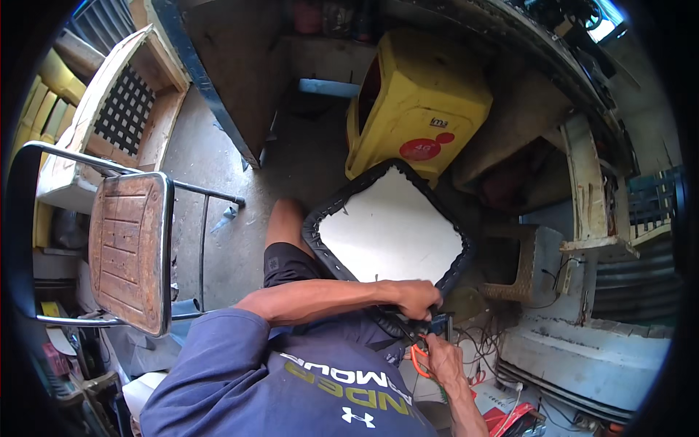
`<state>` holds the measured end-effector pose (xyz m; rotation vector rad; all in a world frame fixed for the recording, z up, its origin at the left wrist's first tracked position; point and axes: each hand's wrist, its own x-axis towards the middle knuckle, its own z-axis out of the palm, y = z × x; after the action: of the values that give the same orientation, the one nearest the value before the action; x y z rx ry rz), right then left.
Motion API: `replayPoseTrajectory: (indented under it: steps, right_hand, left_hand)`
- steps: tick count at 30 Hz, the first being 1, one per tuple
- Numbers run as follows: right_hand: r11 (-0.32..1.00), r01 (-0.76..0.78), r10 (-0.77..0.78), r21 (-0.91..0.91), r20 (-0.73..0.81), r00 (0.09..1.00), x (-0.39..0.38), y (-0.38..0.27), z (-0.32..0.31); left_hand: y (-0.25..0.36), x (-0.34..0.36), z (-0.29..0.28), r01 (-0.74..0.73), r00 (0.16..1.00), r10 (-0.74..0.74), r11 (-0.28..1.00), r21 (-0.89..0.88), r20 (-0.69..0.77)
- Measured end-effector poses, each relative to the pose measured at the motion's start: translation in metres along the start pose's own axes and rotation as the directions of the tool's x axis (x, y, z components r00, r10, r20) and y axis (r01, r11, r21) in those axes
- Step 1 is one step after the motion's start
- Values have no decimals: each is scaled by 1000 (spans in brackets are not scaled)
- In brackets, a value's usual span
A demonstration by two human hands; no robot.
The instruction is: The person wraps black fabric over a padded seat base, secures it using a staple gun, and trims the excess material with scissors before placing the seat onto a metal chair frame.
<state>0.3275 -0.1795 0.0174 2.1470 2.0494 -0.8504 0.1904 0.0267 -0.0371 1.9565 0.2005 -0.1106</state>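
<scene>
A square seat pad (pixel 389 226) rests tilted by my legs, its white board showing and black covering folded over the rim all round. Across my body reaches my left arm, and my left hand (pixel 416 297) is closed on the black covering (pixel 389 319) at the pad's near right corner. Just below it, my right hand (pixel 445 360) holds scissors (pixel 418 360) with orange handles. The dark blades point up toward the covering by my left hand. Whether they touch the fabric, I cannot tell.
Beyond the pad stands an upturned yellow plastic stool (pixel 429 102). At left are a metal-framed chair (pixel 131 251) with a worn brown panel and a wooden frame with black webbing (pixel 125 109). Tangled cables (pixel 477 349) and a red object (pixel 506 422) lie at lower right.
</scene>
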Motion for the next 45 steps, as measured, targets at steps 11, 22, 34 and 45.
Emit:
replayPoseTrajectory:
  steps: [11,22,34,45]
  right_hand:
    - [999,-40,40,-7,61,997,38,-25,38]
    - [967,208,-189,148,-132,973,85,-52,49]
    - [887,-198,313,417,-228,922,125,-85,14]
    - [756,-602,444,255,-876,187,13,0,-321]
  left_hand:
    - [26,-13,46,28,910,-15,999,25,-415]
    - [39,-17,15,-158,685,33,982,-104,-728]
    - [59,-96,-106,-116,-115,181,974,194,-977]
    - [-72,-172,50,236,939,-65,835,497,-337]
